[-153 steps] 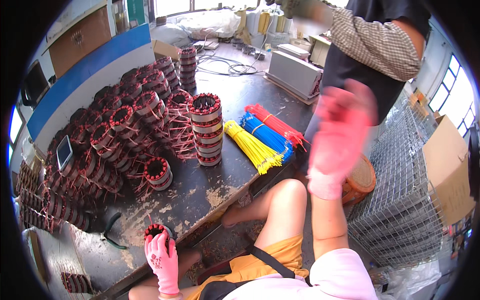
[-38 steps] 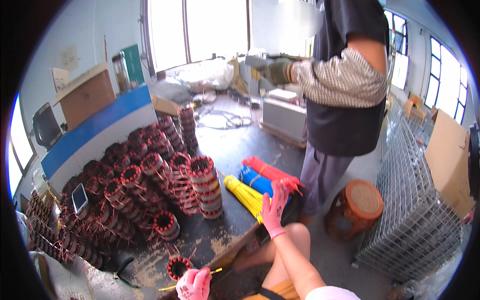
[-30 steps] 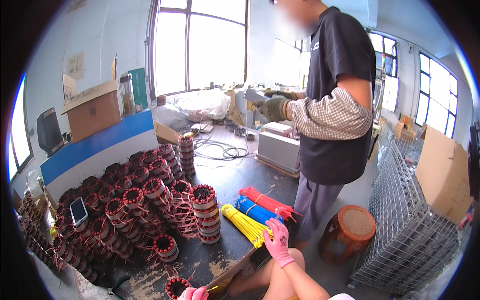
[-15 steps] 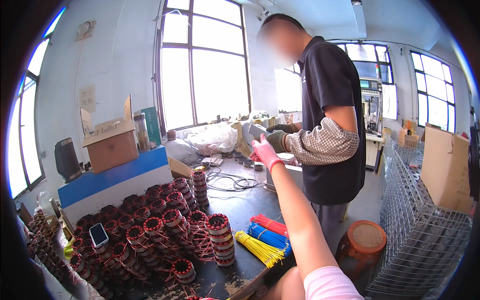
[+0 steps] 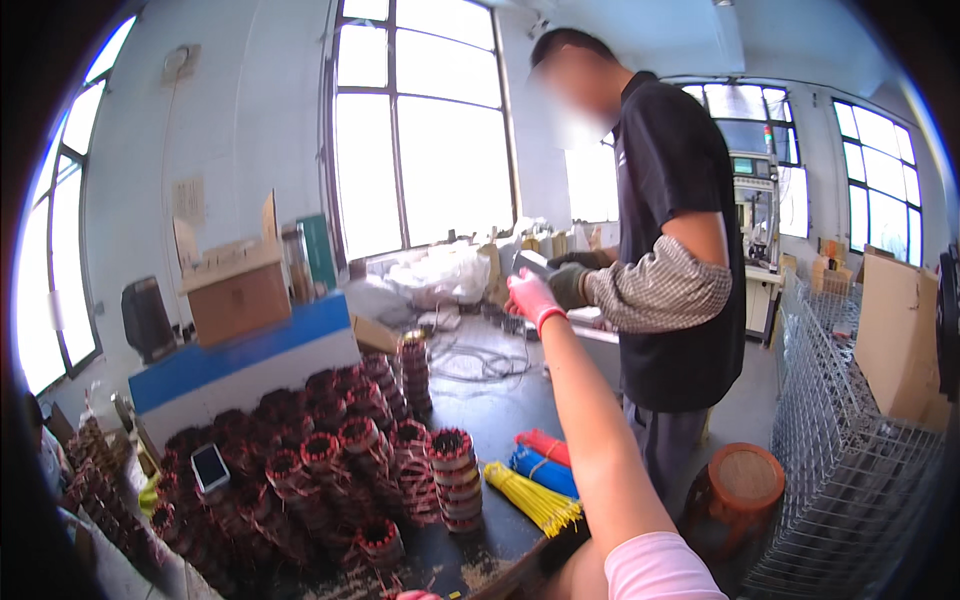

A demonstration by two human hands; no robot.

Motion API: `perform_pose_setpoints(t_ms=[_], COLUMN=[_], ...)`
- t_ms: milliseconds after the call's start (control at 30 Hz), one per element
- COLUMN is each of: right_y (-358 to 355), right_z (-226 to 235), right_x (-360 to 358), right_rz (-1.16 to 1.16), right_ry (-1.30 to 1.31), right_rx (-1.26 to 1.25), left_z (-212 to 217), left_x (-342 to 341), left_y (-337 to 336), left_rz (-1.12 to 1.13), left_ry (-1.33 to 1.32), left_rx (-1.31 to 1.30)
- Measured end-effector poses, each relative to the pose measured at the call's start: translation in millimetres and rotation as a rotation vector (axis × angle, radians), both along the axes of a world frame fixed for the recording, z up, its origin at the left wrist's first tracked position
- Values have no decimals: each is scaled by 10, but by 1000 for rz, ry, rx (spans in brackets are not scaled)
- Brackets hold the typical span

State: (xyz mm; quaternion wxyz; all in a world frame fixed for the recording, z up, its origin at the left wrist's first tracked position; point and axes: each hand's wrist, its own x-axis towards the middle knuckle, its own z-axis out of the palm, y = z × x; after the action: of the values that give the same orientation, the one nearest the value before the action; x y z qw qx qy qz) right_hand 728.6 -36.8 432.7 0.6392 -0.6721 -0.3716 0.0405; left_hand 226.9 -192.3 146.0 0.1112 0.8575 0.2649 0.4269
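My right arm reaches out far ahead toward a co-worker. My right hand (image 5: 534, 296), in a pink glove, has its fingers bent just below a small grey box-like object (image 5: 530, 262). Whether my fingertips grip its edge or only touch it I cannot make out. The co-worker's gloved hand (image 5: 570, 284) holds that object from the right side. Of my left hand (image 5: 415, 596) only a bit of pink glove shows at the lower edge, its fingers hidden. Nearest to it are wound motor stators (image 5: 378, 540) with red wire, many of them stacked.
Bundles of yellow wires (image 5: 530, 498), blue wires (image 5: 543, 470) and red wires (image 5: 545, 446) lie on the dark table (image 5: 500, 560). A phone (image 5: 210, 468) rests on the stators. At right stand a round stool (image 5: 746, 478) and wire mesh cages (image 5: 800, 400). A carton (image 5: 240, 303) sits at left.
The whole view has shifted slightly, so things sit further right. My right hand stays by the grey object in the co-worker's hands. A bit of my left glove shows at the lower edge.
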Motion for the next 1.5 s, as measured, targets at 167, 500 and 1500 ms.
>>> perform_pose_setpoints(t_ms=[167,500,1500], right_y=[-715,-1054,-524], right_z=[-656,-3320,-3689], right_x=[-1682,-3134,-3320], right_rz=[571,753,1099], right_ry=[40,-986,184], right_rx=[207,-126,-769], left_z=[6,-705,-675], left_x=[-422,-332,-211], left_y=[221,589,598], left_rz=[236,432,348], left_ry=[-91,-283,12], left_rx=[10,-497,-330])
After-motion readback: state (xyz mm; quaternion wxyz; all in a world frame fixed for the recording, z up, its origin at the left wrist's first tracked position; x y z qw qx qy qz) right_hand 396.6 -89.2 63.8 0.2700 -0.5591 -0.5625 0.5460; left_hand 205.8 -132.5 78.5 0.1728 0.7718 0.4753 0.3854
